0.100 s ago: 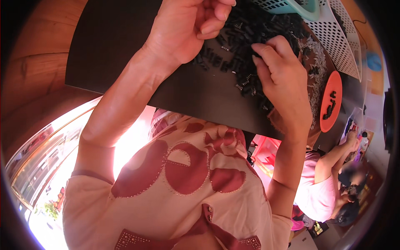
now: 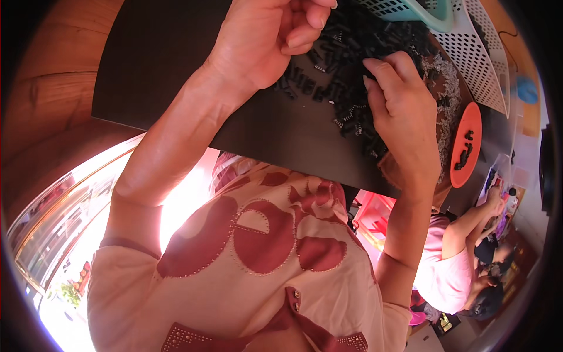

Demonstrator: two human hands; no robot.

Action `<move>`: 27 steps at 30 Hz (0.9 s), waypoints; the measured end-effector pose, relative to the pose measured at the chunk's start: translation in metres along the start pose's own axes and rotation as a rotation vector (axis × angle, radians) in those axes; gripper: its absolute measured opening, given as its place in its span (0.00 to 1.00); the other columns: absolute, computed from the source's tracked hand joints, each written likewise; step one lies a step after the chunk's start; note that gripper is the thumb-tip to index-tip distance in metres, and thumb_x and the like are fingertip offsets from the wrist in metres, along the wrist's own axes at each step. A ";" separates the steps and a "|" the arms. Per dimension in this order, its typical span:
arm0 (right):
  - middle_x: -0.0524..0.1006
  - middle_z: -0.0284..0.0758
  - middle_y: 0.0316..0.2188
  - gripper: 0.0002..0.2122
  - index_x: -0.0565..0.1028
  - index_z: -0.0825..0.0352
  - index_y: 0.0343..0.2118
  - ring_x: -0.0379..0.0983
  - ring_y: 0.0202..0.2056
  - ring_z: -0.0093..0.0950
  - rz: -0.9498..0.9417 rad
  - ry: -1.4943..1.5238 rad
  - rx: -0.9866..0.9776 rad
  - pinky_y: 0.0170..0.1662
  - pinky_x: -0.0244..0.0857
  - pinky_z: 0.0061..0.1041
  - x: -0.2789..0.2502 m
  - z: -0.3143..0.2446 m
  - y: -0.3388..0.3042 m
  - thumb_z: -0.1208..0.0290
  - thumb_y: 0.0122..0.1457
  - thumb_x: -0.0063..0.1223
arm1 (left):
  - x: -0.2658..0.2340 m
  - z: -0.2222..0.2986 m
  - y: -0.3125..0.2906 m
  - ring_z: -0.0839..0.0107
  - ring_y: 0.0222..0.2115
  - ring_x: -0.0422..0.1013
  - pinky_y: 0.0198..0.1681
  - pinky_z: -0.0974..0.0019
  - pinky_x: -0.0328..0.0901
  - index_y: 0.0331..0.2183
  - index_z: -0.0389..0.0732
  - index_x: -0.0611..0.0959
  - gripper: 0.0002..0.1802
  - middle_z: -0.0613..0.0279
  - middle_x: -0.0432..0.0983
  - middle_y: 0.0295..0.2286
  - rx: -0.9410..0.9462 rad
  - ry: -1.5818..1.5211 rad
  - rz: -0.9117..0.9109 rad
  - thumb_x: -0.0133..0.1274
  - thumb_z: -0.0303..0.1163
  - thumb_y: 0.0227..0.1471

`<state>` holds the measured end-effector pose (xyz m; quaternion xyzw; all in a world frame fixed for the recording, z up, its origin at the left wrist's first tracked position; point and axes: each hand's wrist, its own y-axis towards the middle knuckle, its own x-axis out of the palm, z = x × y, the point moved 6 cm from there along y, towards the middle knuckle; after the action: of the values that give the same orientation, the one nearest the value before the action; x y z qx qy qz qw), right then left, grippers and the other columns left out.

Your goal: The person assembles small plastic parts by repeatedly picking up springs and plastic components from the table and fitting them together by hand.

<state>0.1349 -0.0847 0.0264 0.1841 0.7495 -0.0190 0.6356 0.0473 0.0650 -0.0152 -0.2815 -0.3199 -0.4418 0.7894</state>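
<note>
Both my hands are over a dark table. A loose pile of small black cylindrical parts (image 2: 352, 35), some showing silvery coils, lies between and beyond them. My left hand (image 2: 272, 41) is at the top edge with its fingers curled in; the view cuts off its upper part, and whatever the fingertips grip is hidden. My right hand (image 2: 404, 102) hovers at the pile's right side, fingers bent down toward the black parts. Its thumb and forefinger tips stand apart, with only dark parts behind the gap. A short row of black parts (image 2: 308, 85) lies beside my left wrist.
A teal basket (image 2: 425, 14) stands at the far edge beside a white perforated basket (image 2: 469, 53). Small silvery pieces (image 2: 448, 97) lie right of my right hand, near an orange plate (image 2: 466, 146) with several black parts. Another person (image 2: 448, 258) sits at the right.
My right hand has shifted slightly to the right over the pile. My left hand keeps its curled shape, with hardly any movement.
</note>
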 end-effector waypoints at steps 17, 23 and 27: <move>0.73 0.37 0.31 0.05 0.76 0.67 0.35 0.74 0.30 0.40 0.032 0.187 0.089 0.32 0.67 0.34 -0.014 0.027 -0.010 0.77 0.55 0.55 | 0.000 -0.003 0.005 0.78 0.12 0.56 0.16 0.74 0.49 0.27 0.40 0.77 0.18 0.66 0.69 0.18 -0.001 -0.008 -0.047 0.44 0.41 0.64; 0.71 0.37 0.29 0.04 0.74 0.66 0.30 0.74 0.29 0.41 -0.025 0.086 0.020 0.30 0.67 0.36 -0.001 0.010 0.000 0.73 0.53 0.56 | -0.002 -0.005 0.006 0.77 0.12 0.56 0.16 0.74 0.49 0.27 0.40 0.77 0.18 0.66 0.69 0.18 -0.012 -0.021 -0.053 0.43 0.41 0.63; 0.71 0.37 0.29 0.05 0.72 0.67 0.27 0.74 0.29 0.42 -0.061 0.006 0.031 0.30 0.68 0.38 0.004 0.011 0.003 0.72 0.53 0.56 | -0.006 -0.005 0.007 0.77 0.12 0.57 0.16 0.74 0.49 0.27 0.41 0.77 0.18 0.66 0.69 0.18 -0.030 -0.013 -0.034 0.43 0.41 0.63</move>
<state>0.1457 -0.0841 0.0208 0.1710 0.7563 -0.0496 0.6296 0.0526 0.0675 -0.0243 -0.2907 -0.3233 -0.4579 0.7754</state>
